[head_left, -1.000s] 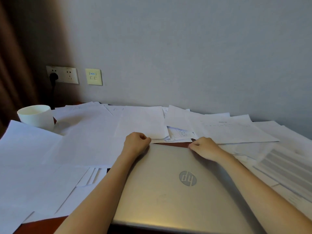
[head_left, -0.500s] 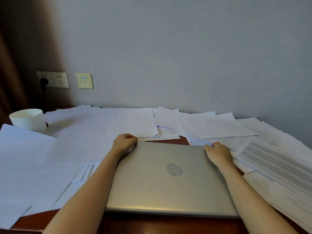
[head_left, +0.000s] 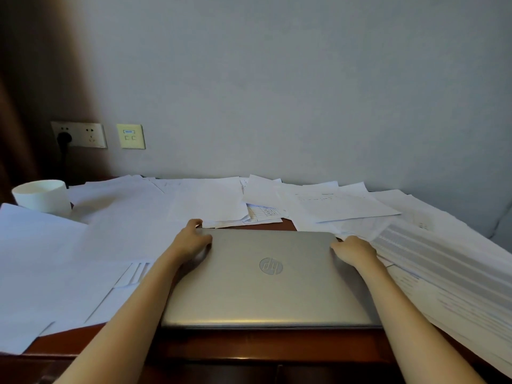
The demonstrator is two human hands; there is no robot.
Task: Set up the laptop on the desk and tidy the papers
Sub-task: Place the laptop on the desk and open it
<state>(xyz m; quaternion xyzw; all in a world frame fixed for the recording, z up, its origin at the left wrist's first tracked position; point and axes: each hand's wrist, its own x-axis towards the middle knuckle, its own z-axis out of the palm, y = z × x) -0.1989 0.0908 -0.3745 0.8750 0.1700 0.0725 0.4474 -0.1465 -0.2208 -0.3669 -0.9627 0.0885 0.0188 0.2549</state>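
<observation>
Silver and closed, the laptop [head_left: 266, 289] is lying flat on the red-brown bench [head_left: 249, 346], logo up. We are holding it at its far corners. Our left hand [head_left: 192, 239] is curling its fingers round the far left corner, and our right hand [head_left: 353, 249] is curling round the far right one. Loose papers [head_left: 124, 234] are crowding it on the left, behind and on the right. A second ago our right hand was sitting midway along the far edge; now it is gripping the corner. We are counting one laptop, one white cup [head_left: 41, 196] at far left, one socket plate [head_left: 83, 134] with one black plug [head_left: 64, 138], and one switch plate [head_left: 130, 136]. The sheets are overlapping too much to count.
</observation>
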